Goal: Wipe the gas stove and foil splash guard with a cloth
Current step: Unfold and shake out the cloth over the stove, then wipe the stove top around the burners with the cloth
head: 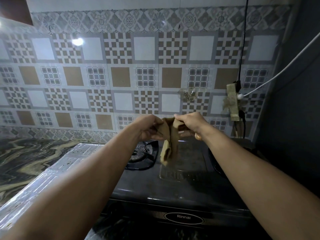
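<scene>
A tan cloth (168, 144) hangs in a crumpled strip above the dark gas stove (173, 186). My left hand (149, 128) pinches its upper left part and my right hand (191, 124) grips its upper right part, both raised in front of the tiled wall. The left burner (141, 154) shows beneath my left wrist; my right forearm hides the right burner. A shiny foil splash guard (57, 168) lies tilted along the stove's left side.
A marbled countertop (26, 156) stretches to the left. The patterned tile wall (121, 75) is behind. At the right, a power strip (232, 103) with a black cable and a white cable hangs by a dark wall.
</scene>
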Available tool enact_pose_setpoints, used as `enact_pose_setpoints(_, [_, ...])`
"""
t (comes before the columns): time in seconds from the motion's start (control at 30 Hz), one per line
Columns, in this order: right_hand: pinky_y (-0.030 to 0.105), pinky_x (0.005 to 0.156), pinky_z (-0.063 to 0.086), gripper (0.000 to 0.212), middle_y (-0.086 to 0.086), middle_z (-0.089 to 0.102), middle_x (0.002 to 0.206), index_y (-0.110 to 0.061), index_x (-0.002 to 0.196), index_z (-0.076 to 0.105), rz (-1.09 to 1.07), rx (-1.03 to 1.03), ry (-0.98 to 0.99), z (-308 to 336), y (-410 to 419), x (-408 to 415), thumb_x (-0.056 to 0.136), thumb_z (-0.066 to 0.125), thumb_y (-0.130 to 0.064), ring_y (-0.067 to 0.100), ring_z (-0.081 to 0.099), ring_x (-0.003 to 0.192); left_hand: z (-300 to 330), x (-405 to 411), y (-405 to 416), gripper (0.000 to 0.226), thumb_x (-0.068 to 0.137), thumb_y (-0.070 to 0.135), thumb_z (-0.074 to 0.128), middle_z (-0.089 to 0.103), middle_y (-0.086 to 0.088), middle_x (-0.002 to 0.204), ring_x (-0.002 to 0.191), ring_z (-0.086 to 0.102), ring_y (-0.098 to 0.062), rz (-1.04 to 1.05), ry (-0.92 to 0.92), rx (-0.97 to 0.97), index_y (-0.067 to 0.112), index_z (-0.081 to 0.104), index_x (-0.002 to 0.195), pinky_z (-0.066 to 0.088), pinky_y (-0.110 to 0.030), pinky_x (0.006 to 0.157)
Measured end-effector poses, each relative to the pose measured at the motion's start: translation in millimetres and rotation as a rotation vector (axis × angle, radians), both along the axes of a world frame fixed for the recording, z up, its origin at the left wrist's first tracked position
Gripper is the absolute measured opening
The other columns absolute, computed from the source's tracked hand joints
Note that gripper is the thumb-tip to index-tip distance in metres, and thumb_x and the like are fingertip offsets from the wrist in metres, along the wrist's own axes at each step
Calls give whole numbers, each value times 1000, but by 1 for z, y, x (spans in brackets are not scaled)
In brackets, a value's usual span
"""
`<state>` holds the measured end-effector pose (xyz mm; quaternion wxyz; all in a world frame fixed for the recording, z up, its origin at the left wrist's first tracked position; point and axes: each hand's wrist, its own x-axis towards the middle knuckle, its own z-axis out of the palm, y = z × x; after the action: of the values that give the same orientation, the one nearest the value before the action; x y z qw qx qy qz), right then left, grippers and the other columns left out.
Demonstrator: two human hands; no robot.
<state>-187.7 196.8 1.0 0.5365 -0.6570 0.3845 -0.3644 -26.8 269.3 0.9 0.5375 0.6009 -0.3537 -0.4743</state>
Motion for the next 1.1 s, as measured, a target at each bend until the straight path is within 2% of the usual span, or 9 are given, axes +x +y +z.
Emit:
enact_pose_setpoints(0.13, [47,73,58,41,12,69,82,-8,80,67,211,135,-119,-3,3,1,96,38,-31,31,66,90,-4,-5,-5,8,89,13,60,71,-10,70,67,71,-23,-23,9,-34,6,63,89,60,-42,64])
enact_pose_setpoints(0.27, [49,82,54,46,12,64,83,-17,52,67,182,98,-92,-9,2,-1,84,35,-27,26,57,87,-5,-2,-2,46,69,31,82,74,-15,88,84,73,-30,-57,-34,-101,0,68,100,59,-45,75])
enact_pose_setpoints(0.4, [51,91,49,45,14,66,97,-3,89,76,185,130,-88,-18,-6,-5,78,38,-24,25,56,95,-5,-3,-5,33,76,6,75,73,-20,88,77,73,-29,88,-93,-106,-7,63,105,61,-39,65])
enact_pose_setpoints(0.5, [53,91,48,43,14,66,110,-6,96,74,67,271,-69,-23,-13,-2,83,40,-28,28,56,105,-4,-2,-8,17,83,2,66,72,-19,85,71,72,-27,115,-89,-122,-5,64,99,59,-33,55])
enact_pose_setpoints(0.6, [60,93,46,65,28,56,122,2,116,57,18,587,-48,-33,-20,1,93,34,-54,44,55,108,-9,-5,-11,9,87,1,61,71,-14,80,73,71,-25,54,-155,-161,1,67,93,60,-37,62])
enact_pose_setpoints(0.73, [67,81,48,97,36,60,111,9,115,47,160,822,-457,-50,-33,5,83,19,-78,52,61,99,-23,-16,-20,9,85,8,65,73,-10,94,89,71,-23,-156,-290,-144,9,71,91,58,-37,80])
enact_pose_setpoints(0.8, [58,69,53,83,31,65,97,3,104,51,25,808,-584,-53,-43,10,86,29,-75,46,65,89,-31,-19,-25,15,78,18,69,73,-8,100,98,68,-23,-196,-358,-157,11,74,90,54,-38,89])
enact_pose_setpoints(0.9, [52,72,52,56,25,64,95,-7,99,54,-99,707,-632,-56,-60,16,87,49,-62,42,62,90,-41,-8,-32,23,77,26,67,73,-4,99,98,65,-18,10,-437,-232,13,76,93,51,-36,92])
enact_pose_setpoints(1.1, [39,70,49,27,16,63,97,-14,93,56,-184,530,-486,-57,-102,23,88,49,-40,32,60,90,-79,49,-37,20,85,15,52,72,-11,91,75,64,-21,296,-798,-36,12,71,92,53,-33,66])
